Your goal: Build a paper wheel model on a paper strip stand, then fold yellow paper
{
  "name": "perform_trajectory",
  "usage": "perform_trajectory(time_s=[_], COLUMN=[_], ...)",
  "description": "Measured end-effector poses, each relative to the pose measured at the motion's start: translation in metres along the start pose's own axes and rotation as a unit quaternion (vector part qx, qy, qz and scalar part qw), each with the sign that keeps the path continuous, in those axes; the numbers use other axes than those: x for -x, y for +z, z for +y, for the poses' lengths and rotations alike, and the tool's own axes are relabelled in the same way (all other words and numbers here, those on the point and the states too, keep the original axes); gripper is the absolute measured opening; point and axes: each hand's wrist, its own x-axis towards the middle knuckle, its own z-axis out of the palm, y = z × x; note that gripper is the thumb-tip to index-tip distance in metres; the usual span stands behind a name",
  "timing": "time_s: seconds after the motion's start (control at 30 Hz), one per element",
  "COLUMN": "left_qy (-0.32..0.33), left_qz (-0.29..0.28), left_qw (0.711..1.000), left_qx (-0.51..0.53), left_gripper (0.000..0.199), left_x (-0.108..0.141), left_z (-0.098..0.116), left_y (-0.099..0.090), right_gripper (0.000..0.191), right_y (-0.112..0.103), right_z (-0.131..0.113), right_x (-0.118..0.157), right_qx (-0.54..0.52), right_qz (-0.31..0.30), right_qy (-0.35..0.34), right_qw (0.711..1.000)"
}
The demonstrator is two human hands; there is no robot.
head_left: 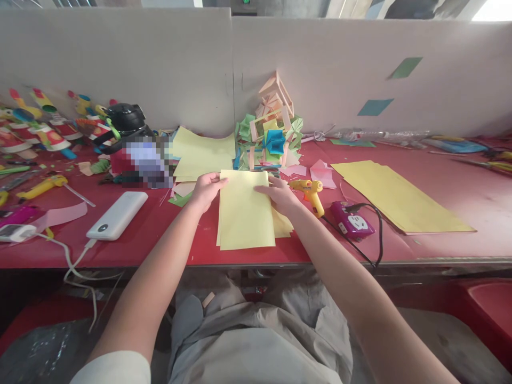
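A folded sheet of yellow paper (246, 213) is held upright-lengthwise in front of me, near the table's front edge. My left hand (207, 192) pinches its upper left edge, thumb on top and the other fingers mostly hidden. At the upper right edge, my right hand (282, 194) grips the same paper, its thumb lying over the front. Another piece of yellow paper (283, 224) shows from beneath on the right. Just beyond my right hand lies a yellow glue gun (314, 196). Behind the hands rest larger yellow sheets (204, 154).
Folded paper models (276, 125) are piled against the grey partition (160, 58). To the right are a purple power socket (352, 220) with a black cable and a yellow paper stack (404, 197). A white power bank (118, 216) and paper figures (52, 128) occupy the left.
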Motion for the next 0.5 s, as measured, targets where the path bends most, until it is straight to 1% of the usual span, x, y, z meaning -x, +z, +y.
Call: perform_trajectory(time_s=[0.13, 0.23, 0.33, 0.5], left_qy=[0.014, 0.042, 0.064, 0.070], left_qz=[0.032, 0.048, 0.061, 0.070], left_qw=[0.999, 0.998, 0.996, 0.994], left_qx=[-0.016, -0.019, -0.033, -0.043], left_gripper=[0.045, 0.042, 0.040, 0.037], left_x=[-0.0029, -0.0049, -0.0067, -0.0066], left_z=[-0.0034, -0.0062, -0.0089, -0.0084], left_y=[-0.0008, -0.0019, -0.0038, -0.0047], right_gripper=[0.048, 0.053, 0.051, 0.048], right_y=[0.0014, 0.0015, 0.0010, 0.0010], right_z=[-0.0018, -0.0025, -0.0015, -0.0006], right_x=[0.0015, 0.0021, 0.0014, 0.0010], right_qx=[0.003, -0.002, -0.001, 0.005], right_qz=[-0.002, -0.008, -0.011, -0.015], right_qy=[-0.015, -0.029, -0.041, -0.053], right_qw=[1.000, 1.000, 0.999, 0.998])
